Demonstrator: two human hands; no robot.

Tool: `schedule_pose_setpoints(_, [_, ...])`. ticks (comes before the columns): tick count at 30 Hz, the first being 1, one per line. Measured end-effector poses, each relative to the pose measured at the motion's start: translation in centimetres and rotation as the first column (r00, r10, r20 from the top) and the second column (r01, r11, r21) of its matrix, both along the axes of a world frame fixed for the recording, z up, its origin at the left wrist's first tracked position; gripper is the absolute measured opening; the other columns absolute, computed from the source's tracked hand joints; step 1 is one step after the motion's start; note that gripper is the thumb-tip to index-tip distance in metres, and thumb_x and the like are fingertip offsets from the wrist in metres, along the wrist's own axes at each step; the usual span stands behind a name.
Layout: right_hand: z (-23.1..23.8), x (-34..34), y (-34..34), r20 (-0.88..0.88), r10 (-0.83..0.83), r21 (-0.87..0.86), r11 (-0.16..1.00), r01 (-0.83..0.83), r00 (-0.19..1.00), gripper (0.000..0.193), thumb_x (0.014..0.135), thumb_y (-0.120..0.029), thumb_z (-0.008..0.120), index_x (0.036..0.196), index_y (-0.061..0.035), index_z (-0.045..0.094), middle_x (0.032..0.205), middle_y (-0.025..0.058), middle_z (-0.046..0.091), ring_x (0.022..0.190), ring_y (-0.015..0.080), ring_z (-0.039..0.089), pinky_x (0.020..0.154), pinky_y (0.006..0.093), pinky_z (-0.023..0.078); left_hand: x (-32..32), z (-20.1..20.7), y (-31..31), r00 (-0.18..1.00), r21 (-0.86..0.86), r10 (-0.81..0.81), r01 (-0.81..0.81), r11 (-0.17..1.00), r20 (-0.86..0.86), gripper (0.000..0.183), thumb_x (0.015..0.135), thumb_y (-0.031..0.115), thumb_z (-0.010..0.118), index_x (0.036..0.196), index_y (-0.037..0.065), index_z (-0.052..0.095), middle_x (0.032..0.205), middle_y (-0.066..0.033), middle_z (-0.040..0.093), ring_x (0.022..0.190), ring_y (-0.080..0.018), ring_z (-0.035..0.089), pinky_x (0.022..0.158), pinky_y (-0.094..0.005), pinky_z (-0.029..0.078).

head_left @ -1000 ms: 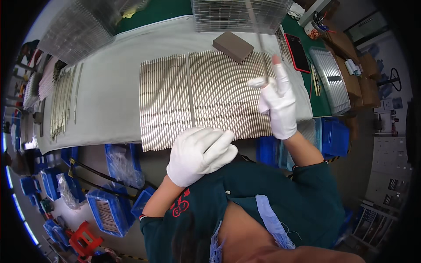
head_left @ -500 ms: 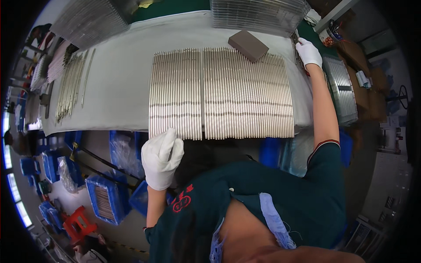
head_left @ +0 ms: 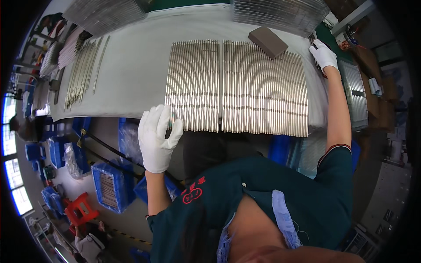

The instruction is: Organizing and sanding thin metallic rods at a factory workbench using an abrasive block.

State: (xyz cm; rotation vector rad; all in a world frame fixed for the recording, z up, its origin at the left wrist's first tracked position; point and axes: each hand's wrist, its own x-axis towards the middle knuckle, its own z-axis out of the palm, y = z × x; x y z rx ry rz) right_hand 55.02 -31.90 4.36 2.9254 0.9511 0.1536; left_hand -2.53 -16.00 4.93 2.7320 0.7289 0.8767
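Note:
Two side-by-side groups of thin silvery metal rods, the left group (head_left: 193, 83) and the wider right group (head_left: 265, 92), lie in close parallel rows on a white-covered table (head_left: 136, 65). My left hand (head_left: 156, 138), in a white glove, is at the front left corner of the left group. Its thumb and fingers are apart, around the ends of the outermost rods. My right hand (head_left: 324, 56), also gloved, reaches to the table's far right edge. Its fingers are curled beside some dark, thin items there; what they grip is hidden. A brown-grey block (head_left: 268, 42) rests on the right group's far end.
Loose rods (head_left: 83, 70) lie at the table's left. Stacked clear plastic trays (head_left: 278, 15) stand along the back, and a tray of rods (head_left: 354, 94) is on the right. Blue crates (head_left: 112, 186) and a red stool (head_left: 82, 209) are on the floor, where another person sits.
My left hand has opened from a curled shape and moved to the rods' left front corner. My right hand stays at the far right edge. The whole view has shifted somewhat.

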Motion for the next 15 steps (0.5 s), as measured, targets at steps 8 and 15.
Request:
schedule_pose_setpoints(8, [2.2, -8.7, 1.0, 0.016, 0.452, 0.581, 0.721, -0.377, 0.892, 0.058, 0.098, -0.048, 0.076, 0.143, -0.0128, 0.070, 0.145, 0.0086, 0.070, 0.128, 0.0342, 0.069, 0.112, 0.0423, 0.053, 3.4, -1.0, 3.5, 0.975, 0.128, -0.001, 0.030, 0.991, -0.223, 0.057, 0.096, 0.044, 0.073, 0.131, -0.001, 0.068, 0.128, -0.0187, 0.064, 0.120, -0.0373, 0.058, 0.110, -0.0512, 0.044])
schedule_pose_setpoints(15, [-0.2, -13.3, 3.9, 0.113, 0.540, 0.186, 0.813, -0.552, 0.834, 0.084, 0.089, -0.062, 0.078, 0.150, -0.0062, 0.060, 0.167, 0.0134, 0.050, 0.146, 0.0401, 0.055, 0.119, 0.0477, 0.047, 6.4, -1.9, 2.2, 0.945, -0.061, -0.110, 0.095, 0.994, -0.309, 0.059, 0.099, 0.045, 0.069, 0.143, 0.006, 0.067, 0.149, -0.0180, 0.062, 0.138, -0.0424, 0.053, 0.123, -0.0568, 0.036])
